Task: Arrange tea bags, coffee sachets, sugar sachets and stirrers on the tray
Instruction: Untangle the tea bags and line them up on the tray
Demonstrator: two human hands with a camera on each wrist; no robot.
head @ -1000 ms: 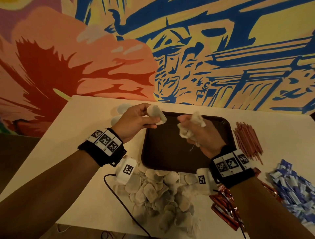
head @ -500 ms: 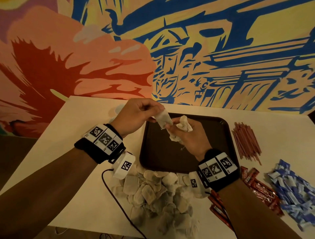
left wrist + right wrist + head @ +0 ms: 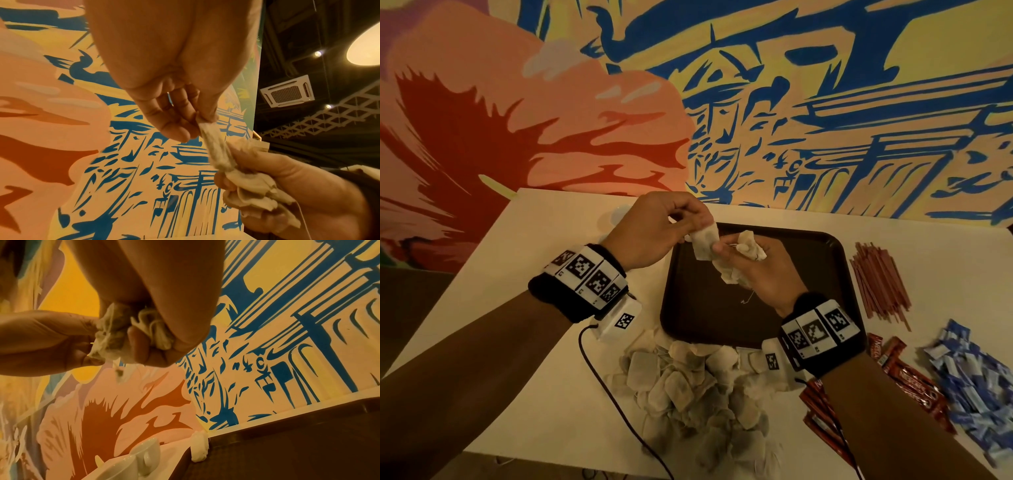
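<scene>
The left hand [image 3: 654, 229] pinches one tea bag [image 3: 703, 244] by its top edge between thumb and fingertips, held above the far left part of the tray [image 3: 822, 274]; the right hand [image 3: 760, 274], just beside it and touching that bag, is curled round a crumpled bunch of tea bags [image 3: 746, 253], with a thin string dangling below the fist; both hands are raised over the dark brown tray, which lies on the white table [image 3: 544, 274]; against the tray's near edge sits a loose heap of tea bags [image 3: 688, 387]; to the right of the tray lies a bundle of reddish stirrers [image 3: 880, 284], nearer the person a cluster of red coffee sachets [image 3: 914, 387], and beyond those a pile of blue sugar sachets [image 3: 972, 387]; a white cup [image 3: 144, 456] stands on the table left of the tray; a painted mural [image 3: 825, 102] fills the wall behind
</scene>
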